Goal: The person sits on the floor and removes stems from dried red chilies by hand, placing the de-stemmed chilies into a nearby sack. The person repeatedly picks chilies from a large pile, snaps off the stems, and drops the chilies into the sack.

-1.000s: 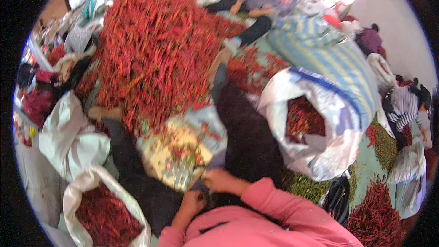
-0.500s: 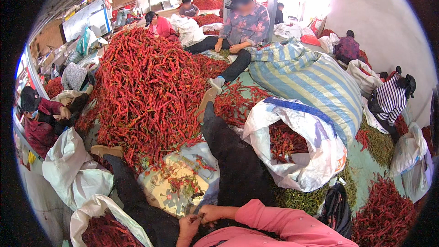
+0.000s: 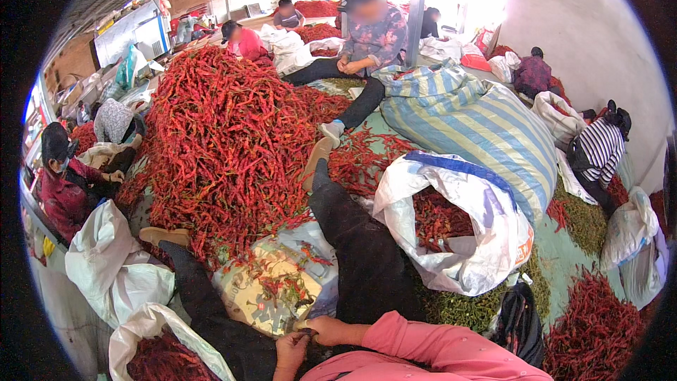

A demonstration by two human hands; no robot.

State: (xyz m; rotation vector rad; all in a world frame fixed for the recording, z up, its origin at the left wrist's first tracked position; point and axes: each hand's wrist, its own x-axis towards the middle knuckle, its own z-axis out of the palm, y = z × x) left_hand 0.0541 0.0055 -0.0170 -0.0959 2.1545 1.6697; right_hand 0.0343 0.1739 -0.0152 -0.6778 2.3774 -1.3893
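Low at the picture's bottom middle, my left hand (image 3: 290, 354) and my right hand (image 3: 329, 331) meet with fingertips pinched together. Whatever lies between them is too small and dark to make out. Just beyond my hands, between my outstretched legs, a yellowish printed sheet (image 3: 238, 294) carries a scatter of loose red and green chilli peppers (image 3: 288, 288). Past that sheet rises a big heap of red chilli peppers (image 3: 222, 144). To the right of my leg stands an open white sack (image 3: 400, 201) partly filled with red chillies. Another white sack (image 3: 127, 342) of chillies stands at lower left.
A striped blue and cream sack (image 3: 469, 116) lies at right. Green stems (image 3: 458, 307) and more red chillies (image 3: 589, 335) cover floor at lower right, beside a black bag (image 3: 520, 328). A co-worker (image 3: 374, 42) sits opposite; several others sit around the heap.
My hands stay together, with the right one shifted slightly. The person opposite has brought their hands together. The person at far left has raised their head and extended an arm towards the heap.
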